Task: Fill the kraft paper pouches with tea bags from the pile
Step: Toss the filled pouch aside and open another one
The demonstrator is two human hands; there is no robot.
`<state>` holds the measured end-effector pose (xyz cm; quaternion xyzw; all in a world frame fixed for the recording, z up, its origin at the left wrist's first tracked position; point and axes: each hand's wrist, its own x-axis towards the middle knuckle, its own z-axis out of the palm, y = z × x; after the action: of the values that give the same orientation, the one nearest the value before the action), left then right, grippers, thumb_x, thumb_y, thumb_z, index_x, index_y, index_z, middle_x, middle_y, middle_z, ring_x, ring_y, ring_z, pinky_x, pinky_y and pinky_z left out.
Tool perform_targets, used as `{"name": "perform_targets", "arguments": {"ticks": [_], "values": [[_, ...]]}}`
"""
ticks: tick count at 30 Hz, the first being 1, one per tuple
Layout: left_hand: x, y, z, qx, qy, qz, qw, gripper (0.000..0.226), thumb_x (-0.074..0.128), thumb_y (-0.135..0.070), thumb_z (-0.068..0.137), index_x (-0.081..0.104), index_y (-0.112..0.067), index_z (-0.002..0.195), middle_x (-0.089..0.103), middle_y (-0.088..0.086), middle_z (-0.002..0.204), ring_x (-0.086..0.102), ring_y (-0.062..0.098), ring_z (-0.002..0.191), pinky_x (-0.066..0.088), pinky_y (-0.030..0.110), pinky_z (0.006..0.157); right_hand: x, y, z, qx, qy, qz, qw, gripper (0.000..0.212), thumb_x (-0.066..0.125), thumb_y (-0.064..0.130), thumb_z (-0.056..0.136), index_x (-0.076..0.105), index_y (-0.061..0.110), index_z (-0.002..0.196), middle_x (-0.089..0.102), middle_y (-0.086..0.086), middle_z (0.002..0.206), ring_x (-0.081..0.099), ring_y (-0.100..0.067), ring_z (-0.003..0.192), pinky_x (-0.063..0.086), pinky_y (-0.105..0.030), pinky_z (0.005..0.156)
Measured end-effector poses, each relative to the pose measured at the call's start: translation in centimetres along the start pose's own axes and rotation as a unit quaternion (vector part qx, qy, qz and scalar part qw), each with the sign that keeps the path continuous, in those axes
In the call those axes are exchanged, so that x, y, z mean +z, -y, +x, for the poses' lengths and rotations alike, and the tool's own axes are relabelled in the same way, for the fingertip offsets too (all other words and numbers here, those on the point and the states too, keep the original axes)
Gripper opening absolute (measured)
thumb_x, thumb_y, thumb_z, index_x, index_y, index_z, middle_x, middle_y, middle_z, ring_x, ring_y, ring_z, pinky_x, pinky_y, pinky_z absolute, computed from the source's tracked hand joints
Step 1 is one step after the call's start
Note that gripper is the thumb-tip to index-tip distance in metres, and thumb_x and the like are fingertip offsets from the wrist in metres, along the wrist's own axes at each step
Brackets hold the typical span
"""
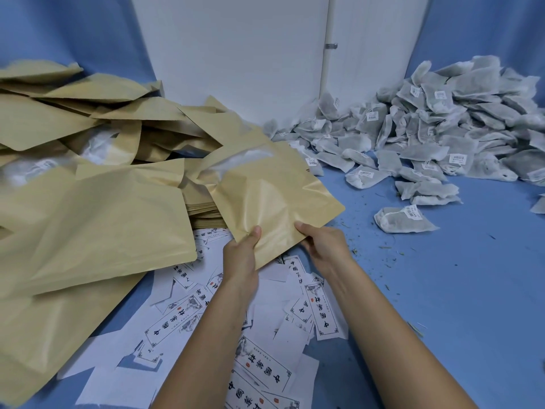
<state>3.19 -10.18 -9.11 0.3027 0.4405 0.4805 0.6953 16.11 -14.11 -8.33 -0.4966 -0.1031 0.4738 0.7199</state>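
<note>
A kraft paper pouch (271, 196) with a clear window at its far end is held up above the blue table. My left hand (240, 255) pinches its near edge, thumb on top. My right hand (324, 246) grips the same edge at the near right corner. A big pile of grey tea bags (436, 134) with small white tags lies at the back right. One loose tea bag (404, 219) sits apart, to the right of my right hand. A heap of kraft pouches (88, 178) covers the left side; some show tea bags through their windows.
Printed white paper labels (265, 326) with black characters lie scattered under my arms. A flat stack of pouches (203, 214) sits behind the labels. A white panel (236, 54) stands at the back. Tea crumbs dot the blue table (457, 305) on the right.
</note>
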Motion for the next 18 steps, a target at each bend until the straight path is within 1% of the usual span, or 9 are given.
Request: {"name": "perform_targets", "arguments": {"ticks": [2, 3, 5, 7, 8, 10, 12, 15, 18], "values": [[0.0, 0.0, 0.1, -0.002, 0.005, -0.008, 1.0, 0.005, 0.064, -0.009, 0.088, 0.064, -0.01, 0.093, 0.07, 0.009, 0.087, 0.066, 0.026, 0.08, 0.056, 0.043, 0.076, 0.0, -0.1, 0.0, -0.011, -0.014, 0.0, 1.0, 0.008, 0.068, -0.009, 0.079, 0.063, -0.003, 0.075, 0.072, -0.013, 0.082, 0.07, -0.022, 0.072, 0.059, -0.031, 0.071], [0.0, 0.1, 0.2, -0.002, 0.006, -0.013, 1.0, 0.006, 0.065, -0.008, 0.088, 0.064, -0.01, 0.093, 0.07, 0.009, 0.087, 0.067, 0.026, 0.079, 0.056, 0.043, 0.075, 0.0, 0.0, 0.0, -0.012, -0.014, 0.004, 1.0, 0.009, 0.068, -0.009, 0.079, 0.063, -0.003, 0.074, 0.071, -0.014, 0.083, 0.07, -0.023, 0.074, 0.059, -0.032, 0.073], [0.0, 0.1, 0.3, 0.002, 0.003, -0.017, 1.0, 0.006, 0.065, -0.01, 0.088, 0.064, -0.01, 0.094, 0.07, 0.01, 0.089, 0.067, 0.027, 0.081, 0.057, 0.045, 0.074, -0.1, -0.1, 0.0, 0.002, 0.004, 0.012, 1.0, 0.009, 0.069, -0.007, 0.08, 0.062, -0.004, 0.075, 0.071, -0.015, 0.084, 0.071, -0.022, 0.075, 0.059, -0.032, 0.076], [-0.1, 0.3, 0.5, 0.004, -0.005, -0.022, 1.0, 0.008, 0.066, -0.011, 0.088, 0.064, -0.01, 0.095, 0.07, 0.01, 0.091, 0.067, 0.027, 0.083, 0.056, 0.044, 0.076, 0.2, -0.2, -0.3, 0.026, 0.036, 0.014, 0.999, 0.011, 0.069, -0.005, 0.08, 0.061, -0.005, 0.073, 0.072, -0.013, 0.076, 0.071, -0.018, 0.069, 0.059, -0.027, 0.069], [-0.1, 0.4, 0.5, 0.007, -0.007, -0.025, 1.0, 0.007, 0.065, -0.012, 0.088, 0.064, -0.011, 0.095, 0.07, 0.009, 0.089, 0.067, 0.026, 0.082, 0.056, 0.042, 0.077, 0.4, -0.4, -0.5, 0.027, 0.045, 0.008, 0.999, 0.012, 0.068, -0.006, 0.08, 0.061, -0.006, 0.071, 0.071, -0.013, 0.075, 0.071, -0.019, 0.067, 0.059, -0.027, 0.069], [0.0, 0.6, 0.6, 0.013, -0.004, -0.03, 0.999, 0.005, 0.065, -0.011, 0.088, 0.065, -0.012, 0.093, 0.072, 0.006, 0.085, 0.068, 0.023, 0.08, 0.056, 0.039, 0.076, 0.7, -0.8, -0.6, -0.001, 0.035, -0.017, 0.999, 0.017, 0.066, -0.008, 0.08, 0.058, -0.005, 0.067, 0.067, -0.016, 0.078, 0.068, -0.023, 0.069, 0.058, -0.034, 0.08], [0.1, 0.8, 0.5, 0.017, 0.002, -0.035, 0.999, 0.005, 0.066, -0.011, 0.088, 0.066, -0.013, 0.092, 0.074, 0.006, 0.086, 0.069, 0.024, 0.083, 0.055, 0.038, 0.078, 0.9, -1.1, -0.7, -0.026, 0.012, -0.043, 0.999, 0.02, 0.067, -0.007, 0.08, 0.054, -0.001, 0.066, 0.065, -0.019, 0.082, 0.065, -0.029, 0.075, 0.055, -0.041, 0.087], [0.1, 0.9, 0.6, 0.026, -0.001, -0.042, 0.999, 0.01, 0.065, -0.012, 0.088, 0.067, -0.011, 0.098, 0.074, 0.005, 0.089, 0.07, 0.022, 0.082, 0.056, 0.035, 0.076, 1.0, -1.2, -0.9, -0.015, 0.03, -0.047, 0.998, 0.019, 0.067, -0.003, 0.082, 0.053, 0.002, 0.07, 0.062, -0.019, 0.084, 0.062, -0.03, 0.077, 0.052, -0.045, 0.093], [0.2, 0.9, 0.6, 0.029, 0.001, -0.045, 0.999, 0.006, 0.063, -0.011, 0.09, 0.067, -0.012, 0.095, 0.073, 0.007, 0.092, 0.07, 0.021, 0.082, 0.056, 0.036, 0.078, 1.2, -1.6, -1.2, -0.006, 0.058, -0.062, 0.996, 0.029, 0.068, -0.005, 0.08, 0.055, 0.0, 0.055, 0.067, -0.017, 0.077, 0.068, -0.028, 0.071, 0.056, -0.038, 0.082]]}}
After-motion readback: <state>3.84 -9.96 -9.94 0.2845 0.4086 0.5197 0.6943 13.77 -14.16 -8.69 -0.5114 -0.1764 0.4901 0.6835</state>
